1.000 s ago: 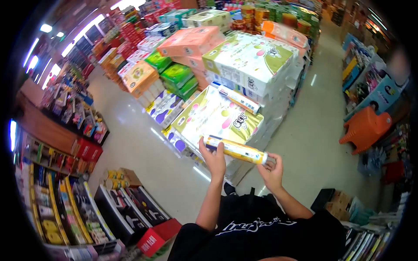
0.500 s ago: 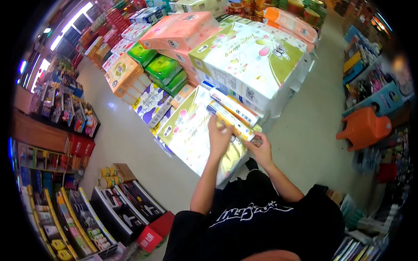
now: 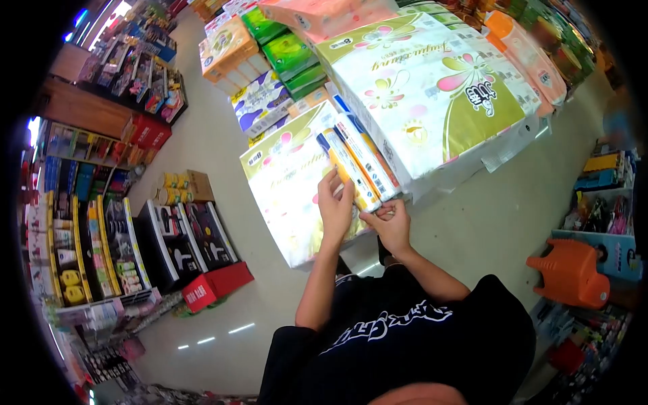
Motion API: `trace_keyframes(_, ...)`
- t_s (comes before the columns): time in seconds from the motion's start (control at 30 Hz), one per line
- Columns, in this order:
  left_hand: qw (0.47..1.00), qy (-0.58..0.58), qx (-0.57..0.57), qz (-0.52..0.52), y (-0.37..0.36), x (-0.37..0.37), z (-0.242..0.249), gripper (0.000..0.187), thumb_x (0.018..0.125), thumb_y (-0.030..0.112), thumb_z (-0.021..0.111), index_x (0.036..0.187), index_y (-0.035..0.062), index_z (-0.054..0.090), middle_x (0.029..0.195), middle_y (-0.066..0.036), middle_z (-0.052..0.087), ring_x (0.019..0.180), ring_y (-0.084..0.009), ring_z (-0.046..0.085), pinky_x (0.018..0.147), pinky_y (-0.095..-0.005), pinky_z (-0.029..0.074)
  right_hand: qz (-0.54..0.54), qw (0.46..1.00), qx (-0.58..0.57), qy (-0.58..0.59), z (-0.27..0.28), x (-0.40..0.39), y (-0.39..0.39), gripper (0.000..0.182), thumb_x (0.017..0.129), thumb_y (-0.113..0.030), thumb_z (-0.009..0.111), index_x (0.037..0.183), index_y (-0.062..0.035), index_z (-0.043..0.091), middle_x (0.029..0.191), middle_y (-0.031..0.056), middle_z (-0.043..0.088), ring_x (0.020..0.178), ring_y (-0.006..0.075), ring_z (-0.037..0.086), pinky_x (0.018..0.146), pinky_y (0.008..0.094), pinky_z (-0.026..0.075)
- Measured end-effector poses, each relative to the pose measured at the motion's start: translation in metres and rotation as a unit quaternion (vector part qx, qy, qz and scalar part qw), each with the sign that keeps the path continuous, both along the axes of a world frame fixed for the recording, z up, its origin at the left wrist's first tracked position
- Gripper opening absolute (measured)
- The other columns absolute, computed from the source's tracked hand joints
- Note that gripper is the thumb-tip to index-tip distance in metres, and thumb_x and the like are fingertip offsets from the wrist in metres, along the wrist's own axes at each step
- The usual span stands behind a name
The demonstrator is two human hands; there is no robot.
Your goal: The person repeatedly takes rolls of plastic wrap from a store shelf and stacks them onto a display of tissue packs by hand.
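A long, narrow yellow-and-white package with a blue far end lies on a white-and-gold tissue pack. My left hand grips its left side, thumb and fingers bent against it. At the near end, my right hand has its fingers curled around the corner; part of the grip is hidden. Right alongside lies a second long package, white with orange and a blue end. Both packages rest against the side of a taller stack topped by a large floral tissue pack.
Behind are green tissue packs, an orange carton and a pink pack. An orange plastic stool stands on the right by shelving. Display racks and a red box stand on the left.
My view has turned and dropped, so the stacks appear higher and the left racks show more. The two packages now lie closer side by side, with both hands still at the yellow one.
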State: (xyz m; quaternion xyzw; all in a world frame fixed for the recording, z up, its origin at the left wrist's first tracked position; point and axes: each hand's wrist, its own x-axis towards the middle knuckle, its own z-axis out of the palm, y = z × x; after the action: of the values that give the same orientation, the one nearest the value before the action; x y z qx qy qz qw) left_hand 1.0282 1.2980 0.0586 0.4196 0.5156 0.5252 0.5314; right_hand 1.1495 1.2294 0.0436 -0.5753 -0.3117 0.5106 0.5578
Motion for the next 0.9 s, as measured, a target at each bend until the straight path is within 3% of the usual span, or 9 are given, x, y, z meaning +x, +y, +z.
trace_keyframes(0.07,0.991,0.127,0.038,-0.012,-0.013,-0.004,0.003,0.047,0.091,0.013,0.064,0.13,-0.0048,0.044,0.124,-0.025,0.051,0.114,-0.028,0.055,0.088,-0.0355,0.052,0.006,0.999,0.03,-0.023,-0.007,0.001,-0.005,0.046,0.077,-0.003,0.08,0.1,0.0011,0.041,0.087,0.0087,0.056,0.074,0.014,0.064,0.062,0.0261,0.056)
trace_keyframes(0.23,0.985,0.172,0.023,-0.001,-0.095,-0.037,0.014,0.041,0.089,0.013,0.065,0.125,-0.0015,0.052,0.122,-0.014,0.056,0.111,-0.0252,0.057,0.086,-0.0345,0.051,0.076,0.994,0.081,-0.001,-0.003,-0.002,-0.043,0.038,0.082,0.0,0.074,0.102,-0.0014,0.041,0.089,0.0076,0.057,0.08,0.0095,0.062,0.068,0.0219,0.052)
trace_keyframes(0.4,0.976,0.195,-0.088,0.026,-0.223,-0.125,-0.009,0.041,0.09,0.017,0.065,0.126,0.0,0.052,0.124,-0.015,0.057,0.11,-0.0245,0.058,0.085,-0.0351,0.051,0.151,0.982,0.092,-0.071,-0.018,-0.036,-0.097,0.036,0.081,-0.001,0.074,0.106,-0.0017,0.048,0.093,0.0064,0.055,0.077,0.0072,0.057,0.066,0.0198,0.05)
trace_keyframes(0.53,0.95,0.235,-0.171,0.115,-0.354,-0.189,-0.028,0.043,0.091,0.019,0.065,0.127,-0.0009,0.051,0.124,-0.015,0.057,0.11,-0.024,0.058,0.085,-0.0341,0.051,0.256,0.956,0.097,-0.106,0.002,-0.096,-0.153,0.037,0.08,-0.004,0.075,0.108,-0.0013,0.051,0.092,0.0064,0.055,0.076,0.009,0.057,0.067,0.0232,0.051)
trace_keyframes(0.63,0.924,0.247,-0.222,0.191,-0.446,-0.216,-0.037,0.045,0.091,0.019,0.065,0.128,-0.0017,0.05,0.124,-0.016,0.057,0.108,-0.0237,0.059,0.083,-0.0332,0.051,0.426,0.885,0.133,-0.131,0.011,-0.138,-0.207,0.04,0.079,-0.009,0.075,0.11,0.0,0.051,0.094,0.0087,0.056,0.076,0.0127,0.059,0.067,0.027,0.052)
trace_keyframes(0.7,0.913,0.244,-0.216,0.246,-0.5,-0.221,-0.043,0.045,0.091,0.019,0.065,0.127,-0.002,0.05,0.123,-0.016,0.057,0.106,-0.0233,0.06,0.082,-0.0329,0.051,0.61,0.752,0.158,-0.195,0.018,-0.167,-0.238,0.049,0.08,-0.02,0.074,0.117,0.0015,0.05,0.101,0.0154,0.058,0.083,0.0236,0.063,0.074,0.0361,0.053)
trace_keyframes(0.73,0.903,0.244,-0.21,0.283,-0.525,-0.222,-0.047,0.045,0.091,0.019,0.065,0.127,-0.0024,0.05,0.122,-0.016,0.057,0.105,-0.023,0.06,0.081,-0.0326,0.052,0.638,0.725,0.177,-0.191,0.013,-0.182,-0.255,0.049,0.08,-0.02,0.074,0.117,0.0015,0.05,0.101,0.0154,0.058,0.083,0.0236,0.063,0.074,0.0361,0.053)
trace_keyframes(0.8,0.879,0.216,-0.215,0.368,-0.568,-0.216,-0.05,0.044,0.091,0.019,0.065,0.126,-0.0019,0.051,0.122,-0.016,0.057,0.103,-0.0232,0.061,0.081,-0.0331,0.052,0.753,0.536,0.279,-0.259,-0.001,-0.204,-0.292,0.059,0.082,-0.033,0.07,0.124,0.0021,0.049,0.113,0.0212,0.058,0.098,0.0335,0.062,0.085,0.0429,0.05)
trace_keyframes(0.9,0.841,0.184,-0.218,0.46,-0.631,-0.197,-0.054,0.046,0.089,0.019,0.067,0.127,-0.0011,0.05,0.123,-0.017,0.058,0.104,-0.0257,0.062,0.082,-0.035,0.052,0.861,0.243,0.284,-0.344,0.02,-0.236,-0.349,0.069,0.083,-0.044,0.067,0.131,0.0014,0.046,0.121,0.0231,0.056,0.11,0.0388,0.057,0.093,0.0453,0.046)
